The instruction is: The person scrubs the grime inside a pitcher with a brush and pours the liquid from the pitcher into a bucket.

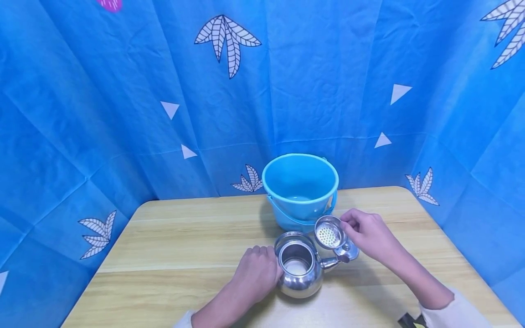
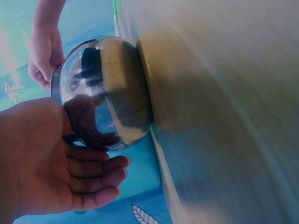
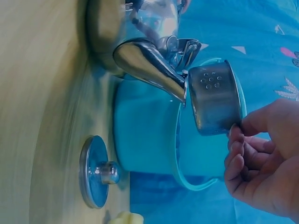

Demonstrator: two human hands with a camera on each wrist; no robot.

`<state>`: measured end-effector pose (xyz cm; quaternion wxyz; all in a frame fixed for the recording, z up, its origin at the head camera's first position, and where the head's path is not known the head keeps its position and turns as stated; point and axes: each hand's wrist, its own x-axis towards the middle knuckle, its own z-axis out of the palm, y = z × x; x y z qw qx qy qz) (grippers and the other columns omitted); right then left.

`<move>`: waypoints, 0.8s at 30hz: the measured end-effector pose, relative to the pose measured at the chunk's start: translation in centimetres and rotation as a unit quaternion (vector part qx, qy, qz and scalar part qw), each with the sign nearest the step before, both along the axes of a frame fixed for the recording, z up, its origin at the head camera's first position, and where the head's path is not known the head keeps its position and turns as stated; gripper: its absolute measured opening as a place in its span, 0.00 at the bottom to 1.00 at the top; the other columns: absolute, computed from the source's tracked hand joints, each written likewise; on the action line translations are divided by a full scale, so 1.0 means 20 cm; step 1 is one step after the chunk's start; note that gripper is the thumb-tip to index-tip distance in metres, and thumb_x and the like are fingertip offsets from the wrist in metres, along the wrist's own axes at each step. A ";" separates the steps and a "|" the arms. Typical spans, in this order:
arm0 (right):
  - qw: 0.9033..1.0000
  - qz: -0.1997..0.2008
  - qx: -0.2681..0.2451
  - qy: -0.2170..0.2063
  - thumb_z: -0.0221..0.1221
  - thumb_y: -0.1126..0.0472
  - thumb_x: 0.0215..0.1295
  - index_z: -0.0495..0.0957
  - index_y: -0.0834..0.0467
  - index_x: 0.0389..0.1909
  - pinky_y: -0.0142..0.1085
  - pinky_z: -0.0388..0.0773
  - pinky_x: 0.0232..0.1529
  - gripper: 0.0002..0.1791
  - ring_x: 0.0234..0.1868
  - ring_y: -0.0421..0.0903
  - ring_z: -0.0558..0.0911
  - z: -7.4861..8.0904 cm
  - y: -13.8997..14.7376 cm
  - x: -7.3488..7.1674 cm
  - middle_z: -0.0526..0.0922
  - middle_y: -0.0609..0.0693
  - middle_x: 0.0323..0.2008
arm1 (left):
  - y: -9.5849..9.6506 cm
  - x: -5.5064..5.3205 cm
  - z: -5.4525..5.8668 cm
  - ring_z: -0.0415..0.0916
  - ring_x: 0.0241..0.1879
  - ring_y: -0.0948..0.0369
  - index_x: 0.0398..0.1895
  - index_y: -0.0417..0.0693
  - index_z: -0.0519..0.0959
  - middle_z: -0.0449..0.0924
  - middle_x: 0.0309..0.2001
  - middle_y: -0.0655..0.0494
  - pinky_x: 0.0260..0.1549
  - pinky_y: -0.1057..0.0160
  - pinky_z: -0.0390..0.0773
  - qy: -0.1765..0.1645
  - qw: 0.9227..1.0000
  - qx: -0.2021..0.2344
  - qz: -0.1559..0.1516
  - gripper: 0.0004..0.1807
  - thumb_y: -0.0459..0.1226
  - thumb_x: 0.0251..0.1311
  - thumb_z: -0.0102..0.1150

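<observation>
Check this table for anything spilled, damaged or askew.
Nothing stands out: no spill or damage shows, the kettle stands upright, the lid lies flat on the table, and the right hand holds the strainer.

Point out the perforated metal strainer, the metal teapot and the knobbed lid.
Perforated metal strainer (image 3: pixel 215 102), right wrist view: its side wall.
Metal teapot (image 1: pixel 301 285), head view: its rounded belly.
Knobbed lid (image 3: pixel 96 161), right wrist view: its top, beside the knob.
</observation>
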<state>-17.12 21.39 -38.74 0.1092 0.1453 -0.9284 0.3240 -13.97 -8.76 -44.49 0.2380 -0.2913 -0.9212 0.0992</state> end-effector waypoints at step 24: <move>0.998 -0.006 0.025 -0.058 0.60 0.65 0.68 0.83 0.64 0.41 0.29 0.77 0.28 0.07 0.27 0.39 0.79 -0.10 0.00 -0.06 0.86 0.49 0.27 | 0.00 0.00 0.00 0.58 0.18 0.62 0.24 0.48 0.73 0.66 0.17 0.59 0.19 0.67 0.57 -0.010 1.000 -0.023 0.011 0.20 0.51 0.68 0.57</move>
